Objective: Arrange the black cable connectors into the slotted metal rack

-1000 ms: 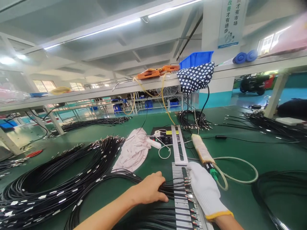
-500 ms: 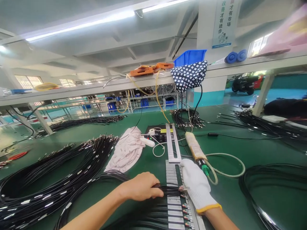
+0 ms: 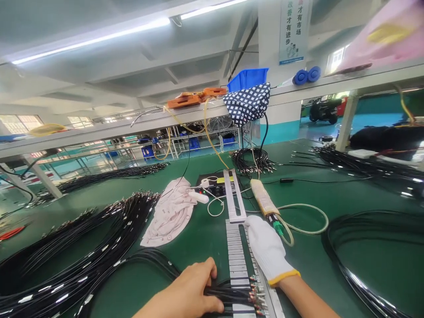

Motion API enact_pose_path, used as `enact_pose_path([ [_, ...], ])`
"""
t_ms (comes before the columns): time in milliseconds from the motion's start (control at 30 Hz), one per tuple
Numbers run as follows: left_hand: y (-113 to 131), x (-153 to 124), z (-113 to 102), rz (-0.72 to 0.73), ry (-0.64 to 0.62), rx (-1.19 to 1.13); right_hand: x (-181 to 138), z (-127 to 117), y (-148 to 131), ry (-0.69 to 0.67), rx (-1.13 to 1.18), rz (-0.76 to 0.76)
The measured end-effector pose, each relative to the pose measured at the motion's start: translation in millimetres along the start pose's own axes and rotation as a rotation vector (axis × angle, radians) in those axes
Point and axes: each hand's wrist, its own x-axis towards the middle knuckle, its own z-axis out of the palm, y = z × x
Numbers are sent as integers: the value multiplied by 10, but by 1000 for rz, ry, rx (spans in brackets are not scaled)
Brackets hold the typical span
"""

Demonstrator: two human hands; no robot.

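The bare left hand [image 3: 190, 293] presses its fingers together on the thin black cables with red tips [image 3: 236, 293], which run crosswise onto the long slotted metal fixture [image 3: 236, 251]; the white-gloved right hand [image 3: 266, 251] lies flat along that fixture just beyond them, fingers seemingly closed together.

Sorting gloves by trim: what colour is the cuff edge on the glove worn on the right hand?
Yellow trim on a white glove, clearest in the head view.

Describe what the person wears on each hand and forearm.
The left hand is bare, with no glove, and the forearm behind it shows no sleeve. The right hand wears a white knitted work glove with a yellow band at the cuff; the forearm beyond the cuff is uncovered. No watch, ring or marking shows on either.
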Motion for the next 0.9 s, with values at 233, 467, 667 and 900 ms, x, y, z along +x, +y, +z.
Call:
enact_pose_path([
  [233, 145, 162, -179, 46, -173, 122, -2, -19, -5, 9, -16, 8],
  [467, 282, 27, -253, 54, -167, 35, -26, -142, -119, -22, -2, 8],
  [667, 142, 4, -285, 175, -190, -101, -3, -125, -130, -29, -14, 22],
  [900, 48, -99, -152, 146, -106, -14, 31, -30, -61, 18, -22, 15],
])
